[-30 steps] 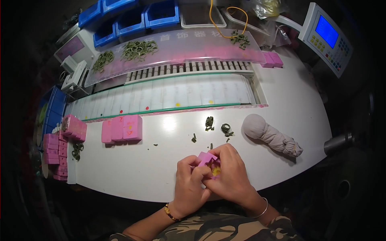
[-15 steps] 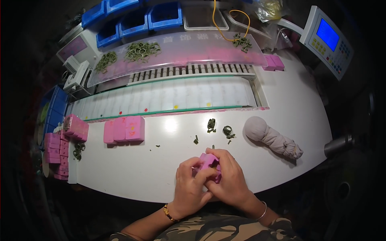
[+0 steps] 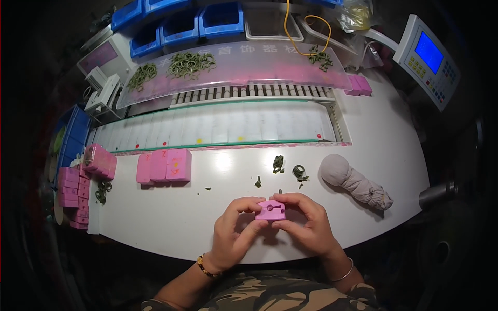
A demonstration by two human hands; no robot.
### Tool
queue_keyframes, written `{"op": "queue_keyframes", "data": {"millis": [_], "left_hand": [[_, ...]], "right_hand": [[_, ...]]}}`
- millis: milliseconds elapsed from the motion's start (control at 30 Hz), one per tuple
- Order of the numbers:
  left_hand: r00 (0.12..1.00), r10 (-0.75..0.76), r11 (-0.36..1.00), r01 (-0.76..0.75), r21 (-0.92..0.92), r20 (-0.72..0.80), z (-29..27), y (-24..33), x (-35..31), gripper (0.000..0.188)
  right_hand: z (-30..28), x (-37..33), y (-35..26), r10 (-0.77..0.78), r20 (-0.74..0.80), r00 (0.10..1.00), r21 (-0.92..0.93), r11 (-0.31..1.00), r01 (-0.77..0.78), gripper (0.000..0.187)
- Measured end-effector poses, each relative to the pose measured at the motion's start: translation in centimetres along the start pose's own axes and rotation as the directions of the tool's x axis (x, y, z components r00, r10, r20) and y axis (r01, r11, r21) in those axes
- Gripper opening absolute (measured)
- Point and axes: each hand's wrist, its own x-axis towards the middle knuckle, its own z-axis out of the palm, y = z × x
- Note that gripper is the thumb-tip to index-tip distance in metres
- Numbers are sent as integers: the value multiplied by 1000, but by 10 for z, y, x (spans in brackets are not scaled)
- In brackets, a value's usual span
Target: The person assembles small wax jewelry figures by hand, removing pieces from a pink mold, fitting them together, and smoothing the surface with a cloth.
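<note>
Both of my hands hold a pink rubber mould block point(image 3: 272, 214) over the near part of the white table. A round hollow with a channel shows in its upward face. My left hand point(image 3: 232, 233) pinches the left end between thumb and fingers. At the right end, my right hand point(image 3: 312, 226) grips it the same way. Just beyond the hands lie a small bundle of dark green wax-like pieces point(image 3: 278, 164), a green ring-shaped piece point(image 3: 299, 171) and a green scrap point(image 3: 258, 182).
A grey cloth-wrapped bundle point(image 3: 356, 182) lies at right. Pink blocks point(image 3: 178, 165) stand at left, more point(image 3: 68, 187) stacked farther left. Behind runs a white-plated conveyor point(image 3: 218, 124), under a translucent shelf point(image 3: 249, 67) bearing green rings point(image 3: 191, 65). A control panel point(image 3: 428, 54) stands at far right.
My hands have drawn apart from their overlapped grip to the mould's two ends, and its hollowed face now shows. The conveyor's coloured dots have shifted left.
</note>
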Motion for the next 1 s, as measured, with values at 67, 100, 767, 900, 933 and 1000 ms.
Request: {"op": "queue_keyframes", "data": {"millis": [67, 100, 767, 900, 933, 1000], "left_hand": [[997, -77, 989, 76, -125, -9, -1, -2, -1, 31], [997, -83, 985, 82, -151, 1, -1, -3, -1, 32], [996, 86, 963, -92, 255, 35, 13, 12, 7, 72], [983, -182, 967, 178, -181, -3, 14, 14, 10, 53], [905, -414, 754, 402, -519, 100, 12, 13, 10, 48], [895, -417, 710, 430, -558, 160, 6, 12, 13, 40]], "right_hand": [[0, -1, -5, 5, -5, 1000, -143, 990, -6, 46], [1, -2, -4, 5, -1, 1000, -141, 990, -5, 46], [7, -1, 1, 287, -270, 919, 607, 792, -69, 56], [9, -2, -8, 171, -224, 959, 532, 846, -26, 55], [7, -2, -11, 180, -179, 967, 607, 794, -36, 55], [6, -1, -10, 178, -173, 969, 625, 780, -32, 56]]}}
